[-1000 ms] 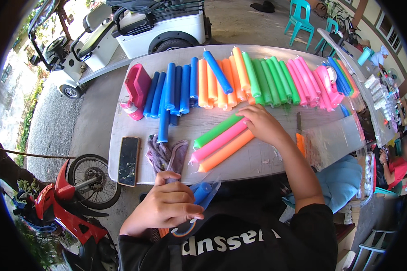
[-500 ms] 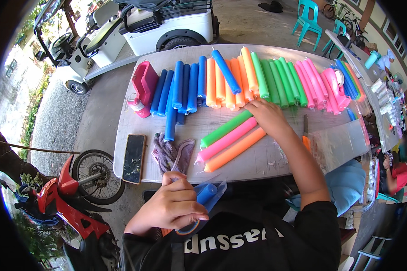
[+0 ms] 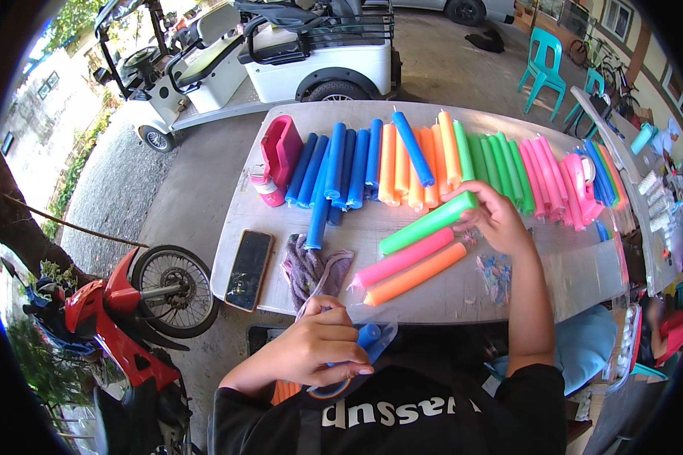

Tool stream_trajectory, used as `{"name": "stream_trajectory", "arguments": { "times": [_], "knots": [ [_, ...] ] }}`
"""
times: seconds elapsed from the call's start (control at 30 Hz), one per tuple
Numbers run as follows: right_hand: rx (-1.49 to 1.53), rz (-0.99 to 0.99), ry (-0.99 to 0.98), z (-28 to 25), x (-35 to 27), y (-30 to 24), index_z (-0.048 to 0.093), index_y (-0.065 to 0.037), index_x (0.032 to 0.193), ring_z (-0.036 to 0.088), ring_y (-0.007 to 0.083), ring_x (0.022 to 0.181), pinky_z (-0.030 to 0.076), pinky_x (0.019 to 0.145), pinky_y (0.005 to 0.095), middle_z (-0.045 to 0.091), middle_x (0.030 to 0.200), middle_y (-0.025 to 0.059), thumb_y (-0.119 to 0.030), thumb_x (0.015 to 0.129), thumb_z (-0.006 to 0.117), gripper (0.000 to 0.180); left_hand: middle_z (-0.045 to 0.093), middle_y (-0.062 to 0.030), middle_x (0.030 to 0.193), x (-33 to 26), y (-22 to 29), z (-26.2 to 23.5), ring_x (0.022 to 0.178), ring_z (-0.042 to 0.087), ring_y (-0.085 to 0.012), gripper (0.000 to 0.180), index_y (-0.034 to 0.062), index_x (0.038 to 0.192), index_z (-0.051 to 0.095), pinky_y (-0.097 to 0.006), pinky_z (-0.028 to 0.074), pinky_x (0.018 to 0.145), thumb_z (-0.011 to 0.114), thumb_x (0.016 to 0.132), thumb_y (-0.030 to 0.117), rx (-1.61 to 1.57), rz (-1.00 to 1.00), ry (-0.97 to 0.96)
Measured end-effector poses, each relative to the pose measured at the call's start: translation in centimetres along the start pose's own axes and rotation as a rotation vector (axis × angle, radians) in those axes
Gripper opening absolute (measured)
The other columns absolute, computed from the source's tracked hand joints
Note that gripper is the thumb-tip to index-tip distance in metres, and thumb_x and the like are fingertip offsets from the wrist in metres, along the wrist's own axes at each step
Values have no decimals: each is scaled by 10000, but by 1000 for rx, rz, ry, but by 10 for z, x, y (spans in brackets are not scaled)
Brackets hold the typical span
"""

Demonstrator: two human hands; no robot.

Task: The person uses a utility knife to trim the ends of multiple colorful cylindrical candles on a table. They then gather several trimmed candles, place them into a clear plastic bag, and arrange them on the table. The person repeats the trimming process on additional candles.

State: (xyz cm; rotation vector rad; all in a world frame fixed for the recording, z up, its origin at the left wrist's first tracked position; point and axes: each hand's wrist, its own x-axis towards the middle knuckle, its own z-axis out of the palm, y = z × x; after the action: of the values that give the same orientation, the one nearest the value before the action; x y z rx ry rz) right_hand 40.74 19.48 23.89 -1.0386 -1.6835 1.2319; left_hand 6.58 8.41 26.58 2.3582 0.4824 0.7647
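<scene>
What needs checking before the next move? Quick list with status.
1. Right hand gripping the green candle by one end: ok.
2. Pink candle and orange candle lying on the table: ok.
3. Left hand closed on the clear plastic: ok.
4. Its contact with the blue candle inside: cannot tell, hidden.
5. Spot ahead of left hand unobstructed: not ok, crumpled cloth there.
</scene>
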Motion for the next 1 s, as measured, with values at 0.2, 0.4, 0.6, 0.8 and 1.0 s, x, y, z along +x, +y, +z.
{"name": "stream_trajectory", "arguments": {
  "times": [0.2,0.4,0.6,0.8,1.0],
  "knots": [
    [166,-251,156,11,-24,-16,453,-3,1268,663,248,1038,607,773,341,638,1136,189,-370,1020,501,446,494,36,676,2,1,3,728,526,-159,111,154,791,674,-344,324,869,778,796,194,22,-8,41],
    [208,-346,-103,39,-45,-35,467,20,1255,666,286,1051,613,783,338,618,1144,191,-337,1002,545,444,507,41,686,0,1,4,749,533,-155,144,163,774,672,-336,318,827,808,767,211,64,-1,86],
    [-25,-412,-253,80,-48,-40,546,-37,1216,603,243,1029,516,857,359,589,1107,118,-164,910,692,363,521,58,712,2,4,10,757,527,-145,210,174,767,671,-331,315,801,835,740,302,93,9,53],
    [-35,-327,-446,119,-53,-36,535,-47,1210,598,284,972,486,841,365,568,1081,136,-77,874,711,380,525,64,719,4,5,11,748,510,-149,193,180,786,682,-336,316,791,823,745,304,159,11,96],
    [-176,-247,-450,130,-66,-15,506,-30,1191,650,345,955,516,814,410,610,1051,143,-133,892,673,357,468,82,664,1,6,14,712,484,-132,234,222,766,697,-334,281,787,871,666,342,204,-13,77]
  ]
}}
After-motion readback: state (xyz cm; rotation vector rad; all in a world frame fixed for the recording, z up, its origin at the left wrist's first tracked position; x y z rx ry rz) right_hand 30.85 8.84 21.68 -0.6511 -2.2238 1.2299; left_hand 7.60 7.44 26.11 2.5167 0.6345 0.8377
